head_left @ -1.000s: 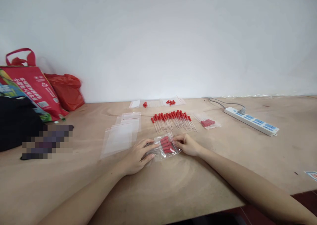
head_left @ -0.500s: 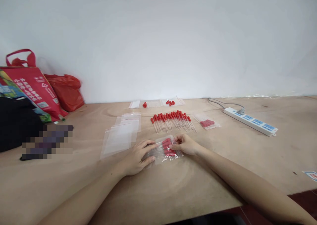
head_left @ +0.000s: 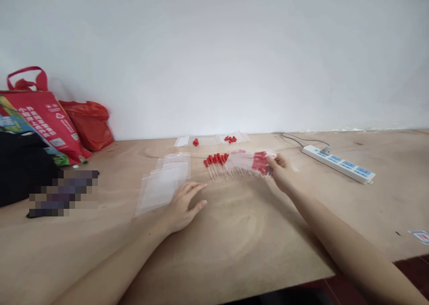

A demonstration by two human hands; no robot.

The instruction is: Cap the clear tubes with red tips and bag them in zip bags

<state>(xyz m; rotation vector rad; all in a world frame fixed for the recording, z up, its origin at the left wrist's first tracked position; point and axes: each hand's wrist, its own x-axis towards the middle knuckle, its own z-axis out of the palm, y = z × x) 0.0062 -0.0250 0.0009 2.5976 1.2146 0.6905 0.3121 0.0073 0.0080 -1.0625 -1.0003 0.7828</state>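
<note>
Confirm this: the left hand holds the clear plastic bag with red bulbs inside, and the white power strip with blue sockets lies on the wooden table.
Wrong hand: the head view shows the right hand holding the clear plastic bag with red bulbs inside; the white power strip with blue sockets does lie on the wooden table.

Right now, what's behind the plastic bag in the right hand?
Behind the plastic bag are loose red-bulbed droppers: some tips show below it. The bag covers most bulbs there, so I can't count them.
</note>
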